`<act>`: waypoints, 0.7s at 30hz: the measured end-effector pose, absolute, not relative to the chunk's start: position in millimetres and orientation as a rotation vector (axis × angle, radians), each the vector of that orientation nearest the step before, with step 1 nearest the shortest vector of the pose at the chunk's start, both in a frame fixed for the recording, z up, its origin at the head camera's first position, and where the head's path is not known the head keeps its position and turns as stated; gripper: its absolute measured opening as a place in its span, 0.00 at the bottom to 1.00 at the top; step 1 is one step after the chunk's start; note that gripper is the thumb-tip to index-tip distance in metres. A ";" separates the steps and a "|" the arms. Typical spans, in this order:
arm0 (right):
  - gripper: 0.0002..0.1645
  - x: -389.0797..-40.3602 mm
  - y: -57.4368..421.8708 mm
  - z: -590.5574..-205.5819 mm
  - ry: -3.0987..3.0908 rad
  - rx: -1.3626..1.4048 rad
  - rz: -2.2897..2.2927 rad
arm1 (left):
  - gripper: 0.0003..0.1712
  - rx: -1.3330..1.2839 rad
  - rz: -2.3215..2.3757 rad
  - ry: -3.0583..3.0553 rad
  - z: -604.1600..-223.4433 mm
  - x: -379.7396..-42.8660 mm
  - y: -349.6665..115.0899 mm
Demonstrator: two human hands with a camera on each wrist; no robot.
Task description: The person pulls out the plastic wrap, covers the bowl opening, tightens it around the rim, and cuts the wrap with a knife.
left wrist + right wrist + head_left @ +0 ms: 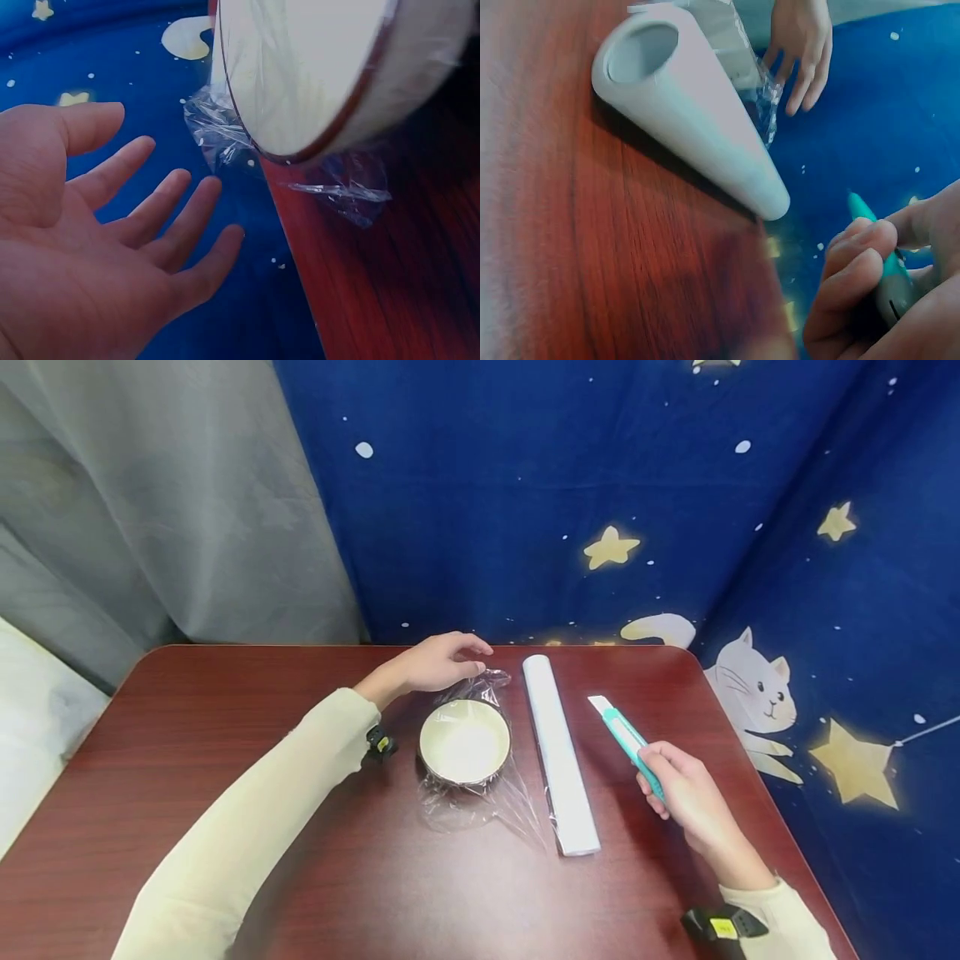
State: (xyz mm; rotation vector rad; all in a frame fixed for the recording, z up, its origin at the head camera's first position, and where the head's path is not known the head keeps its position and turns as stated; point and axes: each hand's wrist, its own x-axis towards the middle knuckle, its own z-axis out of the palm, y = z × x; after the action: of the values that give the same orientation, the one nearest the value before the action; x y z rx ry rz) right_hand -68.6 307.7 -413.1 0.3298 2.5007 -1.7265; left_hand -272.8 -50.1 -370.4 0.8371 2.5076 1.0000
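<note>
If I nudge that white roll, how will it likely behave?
The white roll would probably roll sideways, being cylindrical and lying on its side. It may be fairly light for its size, since the right wrist view shows a hollow end. It seems stiff, judging by its straight, round shape.

Teal cutter [627, 735]; white roll [561, 756]; cream bowl [465, 745]; reddish-brown table [225, 727]; blue curtain [487, 510], yellow stars [611, 548]

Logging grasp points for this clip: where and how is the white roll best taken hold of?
Probably round the middle of the white roll, coming from above and the right in the head view: it is a long cylinder lying on its side, and the bowl and clear film are on its left.
</note>
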 end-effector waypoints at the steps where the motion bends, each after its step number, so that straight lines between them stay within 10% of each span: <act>1: 0.18 -73.0 308.5 -414.7 2.495 0.333 -1.738 | 0.25 0.852 1.018 2.522 -370.7 -269.4 -53.5; 21: 0.22 -101.0 304.0 -419.8 2.374 0.387 -1.883 | 0.38 0.608 1.287 2.666 -405.6 -156.4 -112.9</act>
State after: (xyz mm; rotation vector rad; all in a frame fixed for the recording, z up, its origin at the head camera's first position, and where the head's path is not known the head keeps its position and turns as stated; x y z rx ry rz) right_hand -101.0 304.0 -419.8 0.3871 2.3738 -1.8831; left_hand -156.4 -112.9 -405.6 0.6079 2.6663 1.2873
